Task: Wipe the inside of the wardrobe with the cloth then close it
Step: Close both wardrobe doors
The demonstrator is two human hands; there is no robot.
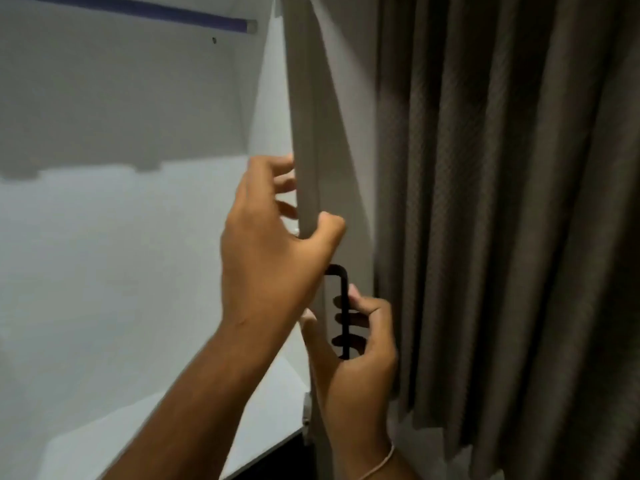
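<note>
Both hands (277, 237) grip upright door (311, 133) edge-on.

Dim indoor light fell brightest on the white wardrobe interior panel (104, 271); a jagged shadow crossed its upper part; the brown pleated curtain (502, 202) stayed murky; overall focus was soft.

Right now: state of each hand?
Left hand: closed on the grey wardrobe door's edge.
Right hand: closed on the black metal door handle.
</note>
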